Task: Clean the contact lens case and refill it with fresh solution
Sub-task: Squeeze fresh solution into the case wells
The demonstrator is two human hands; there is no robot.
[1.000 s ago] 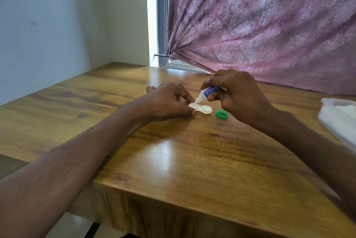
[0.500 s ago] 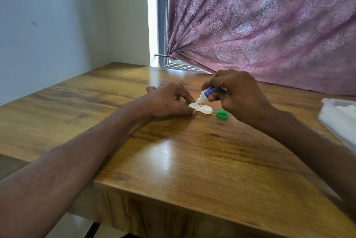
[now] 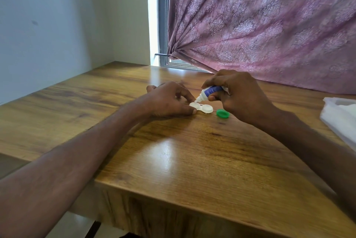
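A white two-well contact lens case [image 3: 204, 108] lies flat on the wooden table [image 3: 192, 160]. My left hand [image 3: 169, 101] pins its left end down with thumb and fingers. My right hand [image 3: 240, 95] holds a small white solution bottle [image 3: 209, 92] with a blue label, tilted with its nozzle just above the case's left well. A green cap [image 3: 222, 113] rests on the table right of the case.
A white plastic packet [image 3: 341, 120] lies at the table's right edge. A pink patterned curtain [image 3: 269, 25] hangs behind the table, a window frame [image 3: 163, 25] to its left. The table's front edge is near me.
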